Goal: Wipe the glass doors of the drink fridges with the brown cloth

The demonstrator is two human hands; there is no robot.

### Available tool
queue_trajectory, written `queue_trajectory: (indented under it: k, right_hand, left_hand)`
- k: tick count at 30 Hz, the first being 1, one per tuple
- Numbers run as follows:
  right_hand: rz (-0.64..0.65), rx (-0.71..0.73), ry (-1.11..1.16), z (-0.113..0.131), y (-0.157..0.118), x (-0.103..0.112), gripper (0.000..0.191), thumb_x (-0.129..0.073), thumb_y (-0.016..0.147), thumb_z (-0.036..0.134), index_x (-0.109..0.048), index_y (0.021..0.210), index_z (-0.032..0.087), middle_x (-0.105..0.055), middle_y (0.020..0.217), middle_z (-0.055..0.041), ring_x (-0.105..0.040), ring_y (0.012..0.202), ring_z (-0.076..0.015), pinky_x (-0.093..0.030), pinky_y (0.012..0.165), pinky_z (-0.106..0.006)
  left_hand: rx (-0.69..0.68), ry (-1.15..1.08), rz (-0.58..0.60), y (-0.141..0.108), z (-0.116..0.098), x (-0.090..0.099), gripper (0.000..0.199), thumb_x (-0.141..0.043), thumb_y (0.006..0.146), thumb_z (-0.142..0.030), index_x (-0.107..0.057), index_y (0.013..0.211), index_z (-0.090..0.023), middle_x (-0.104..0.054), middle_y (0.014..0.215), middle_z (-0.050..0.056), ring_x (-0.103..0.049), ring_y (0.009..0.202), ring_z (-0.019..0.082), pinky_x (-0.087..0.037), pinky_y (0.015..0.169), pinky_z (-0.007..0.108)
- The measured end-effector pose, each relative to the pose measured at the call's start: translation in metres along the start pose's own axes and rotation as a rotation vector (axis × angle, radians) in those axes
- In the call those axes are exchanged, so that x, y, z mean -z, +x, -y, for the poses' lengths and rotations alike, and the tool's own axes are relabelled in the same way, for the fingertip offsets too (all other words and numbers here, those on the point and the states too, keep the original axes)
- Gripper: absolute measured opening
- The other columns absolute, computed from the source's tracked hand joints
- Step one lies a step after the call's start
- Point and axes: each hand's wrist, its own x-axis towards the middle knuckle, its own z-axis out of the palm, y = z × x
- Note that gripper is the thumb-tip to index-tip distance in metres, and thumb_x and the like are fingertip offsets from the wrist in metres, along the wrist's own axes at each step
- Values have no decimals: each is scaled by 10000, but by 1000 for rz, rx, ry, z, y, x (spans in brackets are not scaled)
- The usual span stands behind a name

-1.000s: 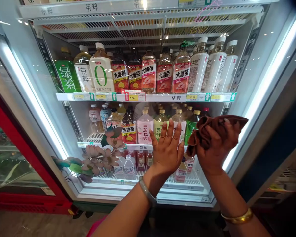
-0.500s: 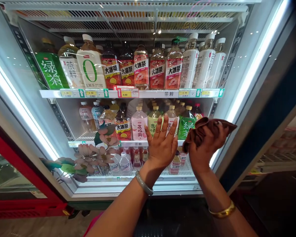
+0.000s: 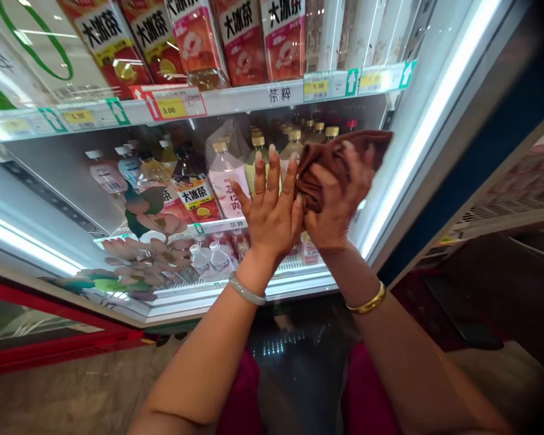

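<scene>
My left hand (image 3: 272, 211) lies flat with fingers spread against the glass door of a lit drinks fridge. A pale bangle (image 3: 247, 291) circles that wrist. Just right of it, my right hand (image 3: 333, 205) has its fingers wrapped over a crumpled brown cloth (image 3: 320, 160), pressed to the glass. A gold bangle (image 3: 368, 302) is on the right wrist. Behind the glass, a pink-labelled bottle (image 3: 226, 181) stands left of my fingers. My hands and the cloth partly hide other gold-capped bottles (image 3: 294, 138).
Above runs a shelf edge (image 3: 236, 99) with price tags, bearing large tea bottles (image 3: 242, 45). Flower decals (image 3: 149, 260) decorate the lower left of the glass. A bright light strip (image 3: 428, 139) lines the right side. A red-framed cabinet (image 3: 72, 341) stands at left.
My view has tilted down and come closer, so the shelves sit higher in the picture. The right hand with the cloth has moved left, near the left hand.
</scene>
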Motion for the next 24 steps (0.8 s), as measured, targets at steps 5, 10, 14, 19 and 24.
queue_trajectory:
  k: [5, 10, 14, 19, 24]
  right_hand:
    - [355, 59, 50, 4, 23, 8, 310, -527, 998, 348, -637, 1288, 346, -475, 1557, -24, -158, 1614, -221, -251, 1310, -563]
    - [154, 121, 27, -14, 16, 19, 284, -623, 961, 382, -670, 1226, 291, -541, 1472, -82, -247, 1563, -195, -316, 1289, -508]
    - [200, 73, 35, 4, -7, 12, 324, -588, 960, 368, -649, 1265, 276, -480, 1513, -64, -194, 1600, -274, -312, 1275, -579]
    - [365, 134, 154, -1, 14, 11, 339, -558, 973, 329, -639, 1301, 350, -459, 1561, 2, -209, 1605, -294, -206, 1304, -621]
    - [-8, 186, 79, -25, 11, 3, 392, -628, 909, 402, -696, 1261, 243, -486, 1534, -74, -357, 1515, -353, -335, 1225, -615]
  left_hand:
    - [9, -50, -11, -1, 6, 2, 643, -228, 1059, -474, -333, 1634, -208, -317, 1719, 84, -57, 1644, 176, 171, 1306, 465]
    - [2, -56, 27, -2, 12, 7, 633, -241, 1066, -510, -295, 1651, -275, -250, 1746, 43, -50, 1644, 179, 99, 1327, 450]
    - [-59, -41, -59, -6, 12, 5, 633, -221, 1079, -494, -257, 1664, -257, -251, 1745, 65, -76, 1644, 199, 45, 1337, 460]
    - [4, -37, -86, -13, 13, 5, 643, -175, 1082, -521, -164, 1682, -288, -175, 1763, 33, -20, 1647, 201, 174, 1302, 491]
    - [-38, 55, -92, -19, 23, 12, 620, -210, 1091, -438, -127, 1686, -285, -199, 1756, 39, -33, 1644, 184, 163, 1306, 489]
